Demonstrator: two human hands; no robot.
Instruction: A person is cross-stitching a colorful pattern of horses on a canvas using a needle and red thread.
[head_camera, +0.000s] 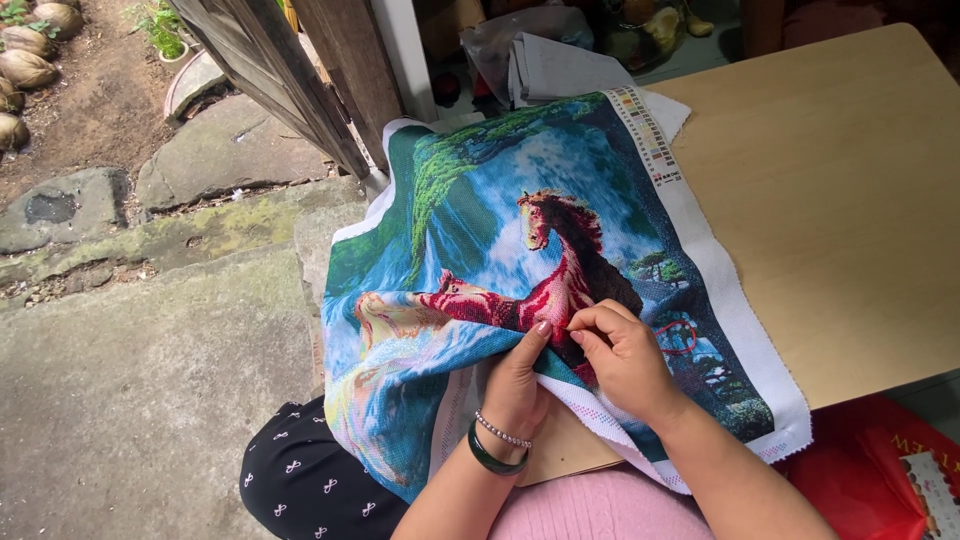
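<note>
2 hands (570, 365) pinch embroidery cloth (480, 240) between them.

I see the embroidery cloth (520, 250) draped over the tabletop (840, 200) edge onto the lap — both hands on its near fold, left hand (515, 385) beside right hand (625, 360).

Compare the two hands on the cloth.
The left hand wears a bead bracelet and a dark green bangle; the right hand has a bare wrist. The left hand presses a thumb onto the folded cloth and grips its edge; the right hand pinches its fingertips together, on something too small to tell. Both meet at the red horse on the picture.
</note>
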